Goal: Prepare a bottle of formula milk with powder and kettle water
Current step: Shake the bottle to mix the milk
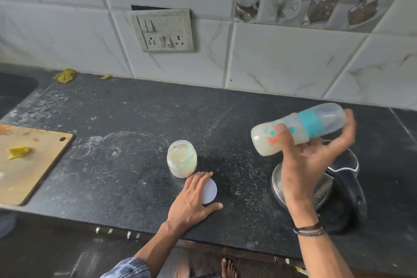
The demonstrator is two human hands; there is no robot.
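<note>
Baby bottle (300, 128), translucent with a teal collar, a clear cap and teal and orange prints, hangs in the air at the right of the frame. It is tipped almost level, base toward the lower left and cap toward the upper right. Milky white liquid fills the base end. The right hand (309, 165) holds it, its grip clamped on the body: the thumb lies across the printed front and the fingers wrap behind toward the cap. Bottle and fingers are a little blurred. Dark thread bands (309, 230) circle that wrist.

Below the bottle, at the lower right, a steel kettle (347, 165) with a black lid and handle stands on the black speckled table (112, 119).

The left hand (194, 196) lies flat in the lower middle of the frame. Its grip is apart, with straight, spread fingers resting over a round white lid (211, 190) on the table. Just above the fingertips stands an open jar (181, 158) of pale powder with a teal scoop (189, 153) leaning inside it.

At the left edge lies a wooden chopping board (29, 171) with a yellow scrap (19, 152) on it. A dark sink (13, 90) shows at the upper left. A switchboard (164, 31) sits in the tiled wall. A bare foot (229, 266) shows at the bottom edge.
</note>
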